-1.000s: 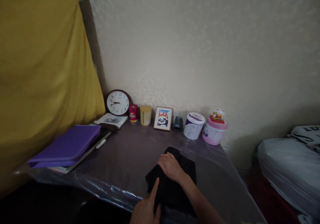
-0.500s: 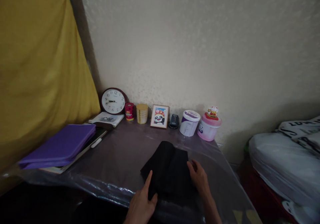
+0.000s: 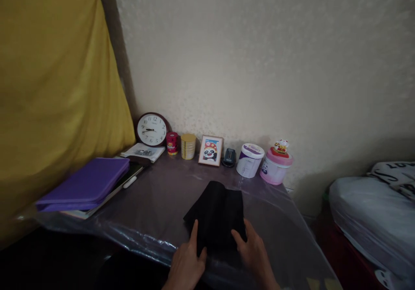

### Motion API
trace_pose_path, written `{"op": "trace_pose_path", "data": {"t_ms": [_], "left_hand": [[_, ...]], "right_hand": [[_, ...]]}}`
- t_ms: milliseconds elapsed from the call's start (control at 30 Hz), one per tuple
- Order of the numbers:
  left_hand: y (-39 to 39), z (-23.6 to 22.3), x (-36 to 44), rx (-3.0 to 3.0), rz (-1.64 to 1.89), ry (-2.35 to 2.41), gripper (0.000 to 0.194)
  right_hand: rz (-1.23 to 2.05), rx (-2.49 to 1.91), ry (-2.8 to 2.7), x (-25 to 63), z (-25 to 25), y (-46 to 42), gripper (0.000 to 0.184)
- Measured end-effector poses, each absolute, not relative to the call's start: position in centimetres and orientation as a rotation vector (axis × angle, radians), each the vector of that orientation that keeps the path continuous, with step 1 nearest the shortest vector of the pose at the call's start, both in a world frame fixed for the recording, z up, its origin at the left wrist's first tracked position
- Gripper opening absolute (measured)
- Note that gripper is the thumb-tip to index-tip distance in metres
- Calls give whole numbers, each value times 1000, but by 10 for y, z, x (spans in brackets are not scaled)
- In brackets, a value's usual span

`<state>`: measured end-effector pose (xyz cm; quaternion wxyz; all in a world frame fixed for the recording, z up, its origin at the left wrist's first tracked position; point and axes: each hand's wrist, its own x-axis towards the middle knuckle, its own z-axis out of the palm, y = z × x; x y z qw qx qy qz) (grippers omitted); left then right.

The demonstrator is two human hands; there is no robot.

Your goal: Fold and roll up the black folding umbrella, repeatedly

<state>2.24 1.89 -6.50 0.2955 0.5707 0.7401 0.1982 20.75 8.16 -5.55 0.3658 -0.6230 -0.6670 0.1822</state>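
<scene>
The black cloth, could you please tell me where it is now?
In the head view, the black cloth lies on the table, low and just right of centre, between the left hand and the right hand, in front of the picture frame.

The left hand (image 3: 188,259), at six o'clock, and right hand (image 3: 254,247), at five, have bare wrists and slender fingers (image 3: 194,233).
</scene>
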Motion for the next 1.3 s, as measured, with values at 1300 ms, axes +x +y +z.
{"op": "trace_pose_path", "data": {"t_ms": [1300], "left_hand": [[19, -70, 19, 2124, 637, 1888, 43]], "right_hand": [[911, -1153, -2337, 102, -21, 113, 22]]}}
